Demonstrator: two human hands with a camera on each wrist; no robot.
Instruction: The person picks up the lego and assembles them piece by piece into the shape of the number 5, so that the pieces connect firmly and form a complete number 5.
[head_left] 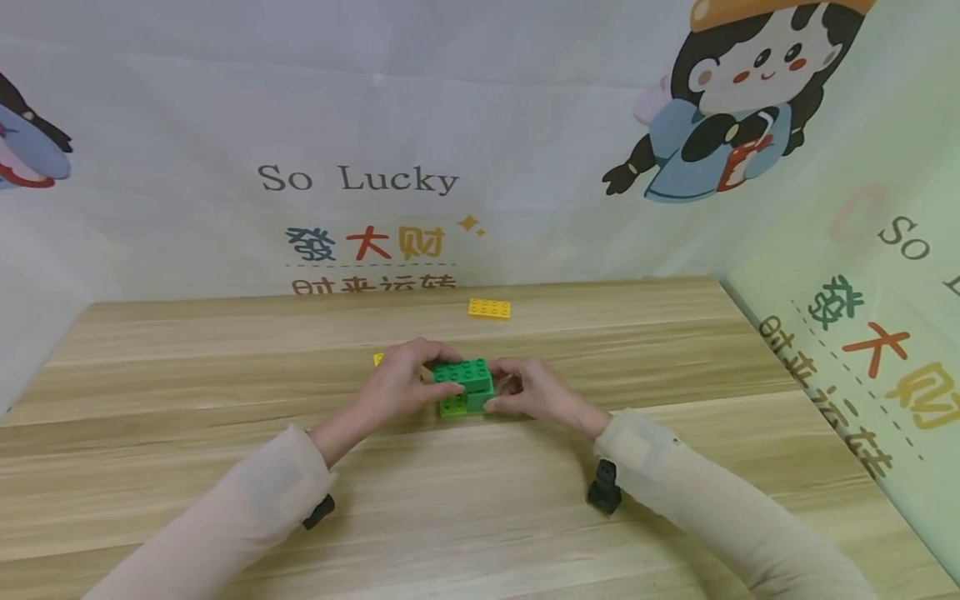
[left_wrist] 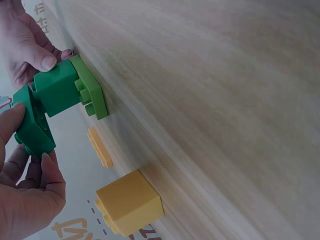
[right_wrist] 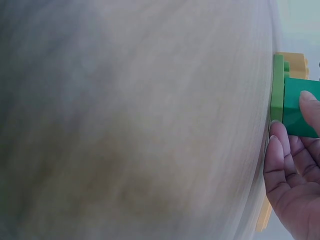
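Note:
My left hand (head_left: 397, 379) pinches a dark green studded plate (head_left: 463, 372) between thumb and fingers. In the left wrist view that plate (left_wrist: 34, 125) is tilted over a dark green block (left_wrist: 57, 87); whether their studs are joined I cannot tell. The block is seated on one end of a light green studded plate (left_wrist: 91, 90), which lies on the table with bare studs at its other end. My right hand (head_left: 536, 387) holds the block from the right, thumb on its near side (right_wrist: 296, 112). Other fingertips are beside the light green plate (right_wrist: 278, 90).
A flat yellow studded plate (head_left: 489, 309) lies farther back on the wooden table (head_left: 225, 333). A taller yellow block (left_wrist: 131, 204) stands to the left, mostly behind my left hand in the head view. A printed cloth (head_left: 360, 108) hangs behind the table.

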